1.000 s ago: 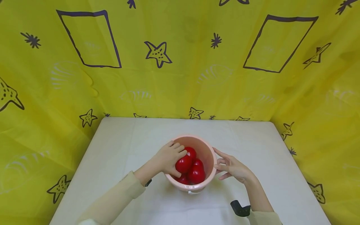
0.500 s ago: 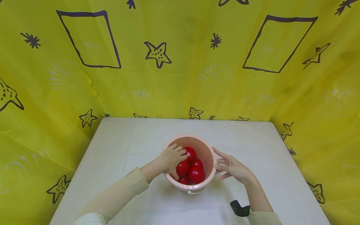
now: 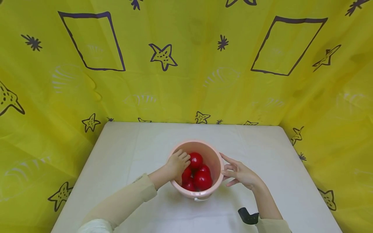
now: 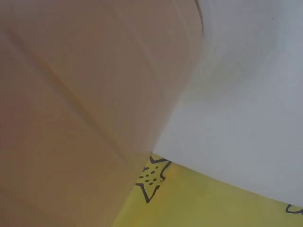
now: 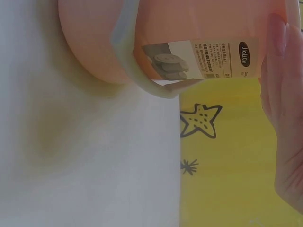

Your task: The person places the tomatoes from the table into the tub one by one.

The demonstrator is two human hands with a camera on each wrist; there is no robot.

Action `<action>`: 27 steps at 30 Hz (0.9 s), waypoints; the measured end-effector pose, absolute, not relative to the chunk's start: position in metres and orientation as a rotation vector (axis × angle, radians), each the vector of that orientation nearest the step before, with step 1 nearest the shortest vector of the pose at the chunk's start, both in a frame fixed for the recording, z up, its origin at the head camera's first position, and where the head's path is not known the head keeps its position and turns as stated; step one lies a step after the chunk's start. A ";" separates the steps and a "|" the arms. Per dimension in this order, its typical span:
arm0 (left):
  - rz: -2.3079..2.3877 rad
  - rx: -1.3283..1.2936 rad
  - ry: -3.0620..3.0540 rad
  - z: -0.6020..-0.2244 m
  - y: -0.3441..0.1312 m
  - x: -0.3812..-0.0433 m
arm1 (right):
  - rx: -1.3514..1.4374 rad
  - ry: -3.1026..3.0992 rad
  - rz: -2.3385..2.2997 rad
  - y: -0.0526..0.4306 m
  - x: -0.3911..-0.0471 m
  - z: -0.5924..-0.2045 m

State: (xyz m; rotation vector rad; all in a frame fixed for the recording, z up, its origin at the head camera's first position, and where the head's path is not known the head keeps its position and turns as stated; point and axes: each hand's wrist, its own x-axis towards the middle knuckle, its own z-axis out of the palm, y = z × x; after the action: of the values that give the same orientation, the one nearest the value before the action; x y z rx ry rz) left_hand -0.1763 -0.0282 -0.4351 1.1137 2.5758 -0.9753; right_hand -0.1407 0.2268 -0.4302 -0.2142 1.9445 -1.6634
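A pink bucket [image 3: 217,187] stands on the white table with several glossy red balls inside, one of them a large ball [image 3: 202,180] at the front. My left hand [image 3: 176,164] reaches over the bucket's left rim, its fingers curled round a red ball [image 3: 186,174] on the left side, which it partly hides. From the right, my right hand [image 3: 240,173] touches the outside of the bucket near the rim, fingers spread and mostly straight. The right wrist view shows the bucket's label [image 5: 203,59] and white handle [image 5: 128,52]. In the left wrist view, the bucket's wall [image 4: 85,94] hides the hand.
The white table [image 3: 140,142] extends around the bucket. Yellow curtains [image 3: 186,87] printed with starfish surround it at the back and both sides. A black strap piece [image 3: 248,216] sticks out at my right wrist.
My left hand has moved slightly down and left with the red ball, deeper into the bucket, uncovering more of the neighbouring balls. My right hand stays in place.
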 end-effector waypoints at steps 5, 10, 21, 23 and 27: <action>-0.983 1.096 2.572 -0.435 -0.028 -0.176 | -0.209 1.945 -1.661 0.226 -0.141 -0.430; -0.943 1.114 2.587 -0.435 -0.029 -0.178 | -0.219 1.943 -1.661 0.226 -0.143 -0.430; -0.217 1.260 2.758 -0.428 -0.043 -0.180 | -0.211 1.954 -1.656 0.224 -0.143 -0.432; -0.051 1.265 2.827 -0.426 -0.049 -0.180 | -0.208 1.990 -1.634 0.223 -0.143 -0.430; 0.265 1.185 3.032 -0.420 -0.067 -0.183 | -0.196 2.208 -1.502 0.222 -0.144 -0.421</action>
State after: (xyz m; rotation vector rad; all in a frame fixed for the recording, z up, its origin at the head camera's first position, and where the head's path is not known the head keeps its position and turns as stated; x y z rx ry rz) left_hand -0.1825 -0.0672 -0.4198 1.1850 3.0316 0.2654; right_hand -0.1439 0.2220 -0.4215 -0.1958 2.2081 -1.5017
